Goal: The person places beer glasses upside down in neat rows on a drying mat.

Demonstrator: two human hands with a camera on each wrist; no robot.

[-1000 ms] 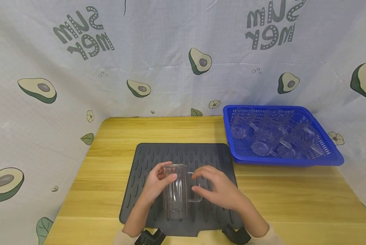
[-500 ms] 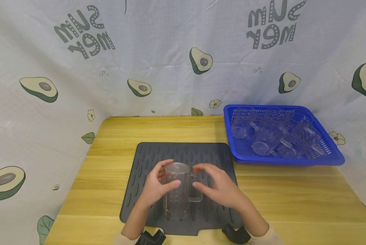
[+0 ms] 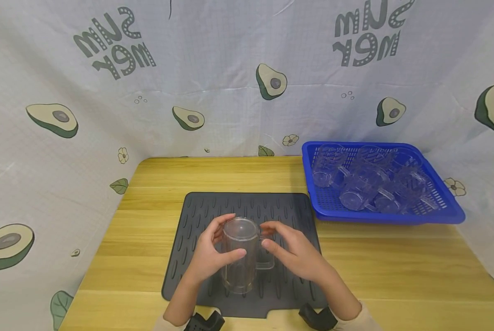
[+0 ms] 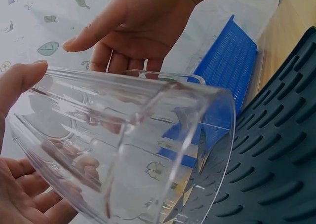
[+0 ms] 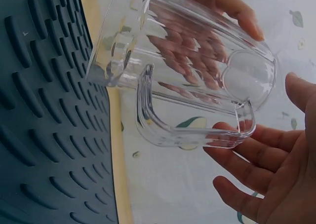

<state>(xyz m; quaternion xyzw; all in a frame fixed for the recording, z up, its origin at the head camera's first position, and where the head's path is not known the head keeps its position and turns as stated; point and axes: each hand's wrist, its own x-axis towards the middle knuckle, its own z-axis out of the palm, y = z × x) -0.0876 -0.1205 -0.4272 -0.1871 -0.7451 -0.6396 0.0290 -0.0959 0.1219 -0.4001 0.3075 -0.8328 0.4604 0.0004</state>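
Note:
My left hand (image 3: 215,253) holds a clear plastic mug (image 3: 240,264) around its side, thumb across the near face and fingers behind. The mug is upside down over a dark grey drying mat (image 3: 197,207), its base at the top and its wide mouth facing the mat (image 5: 54,110). Its handle (image 5: 182,135) points right. Beside that handle is my right hand (image 3: 294,253), with thumb and fingers apart; in the right wrist view its fingertips (image 5: 222,157) overlap the handle's upper end near the base.
A blue plastic basket (image 3: 321,215) stands at the back right of the wooden table (image 3: 118,257), with several clear mugs (image 3: 354,197) lying in it. A white curtain (image 3: 230,55) printed with avocados hangs behind the table and along its sides.
The mug has tilted in my left hand, so its round base now shows more to the head view. My right hand stays near the handle, its fingers shifting slightly.

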